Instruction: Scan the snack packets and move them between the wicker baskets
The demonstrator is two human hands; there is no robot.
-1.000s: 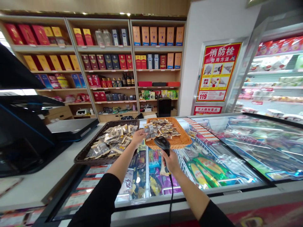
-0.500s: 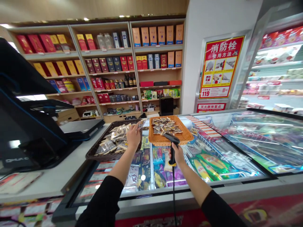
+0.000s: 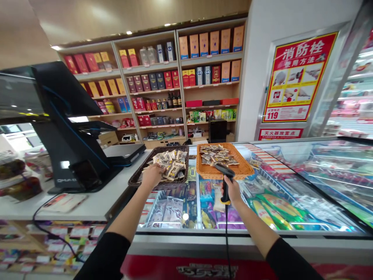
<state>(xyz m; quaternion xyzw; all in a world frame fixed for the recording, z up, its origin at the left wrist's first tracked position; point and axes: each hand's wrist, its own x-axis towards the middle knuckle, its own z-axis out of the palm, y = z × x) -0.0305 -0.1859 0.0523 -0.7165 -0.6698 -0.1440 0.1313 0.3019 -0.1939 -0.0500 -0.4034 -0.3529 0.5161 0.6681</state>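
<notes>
My right hand [image 3: 234, 190] is wrapped round the grip of a black barcode scanner [image 3: 226, 175], with its cable hanging straight down. The scanner's head reaches over the front rim of an orange wicker basket [image 3: 244, 167], in which small snack packets [image 3: 217, 153] lie. My left hand [image 3: 152, 176] is at the left front of a dark brown wicker basket [image 3: 135, 178]. Its fingers are curled at the small packets [image 3: 173, 165] heaped there and seem closed on one at the edge of the heap; the fingertips are partly hidden.
Both baskets rest on the glass top of a chest freezer [image 3: 201, 225] full of packaged goods. At left, a black checkout terminal [image 3: 61, 136] with a flat scale plate [image 3: 125, 151] stands on a white counter [image 3: 96, 206]. Shelves with boxes [image 3: 155, 85] line the back wall.
My left hand has moved from the right side of the dark basket, where it held up a packet, to its left front. The scanner stays by the orange basket. The view has shifted left.
</notes>
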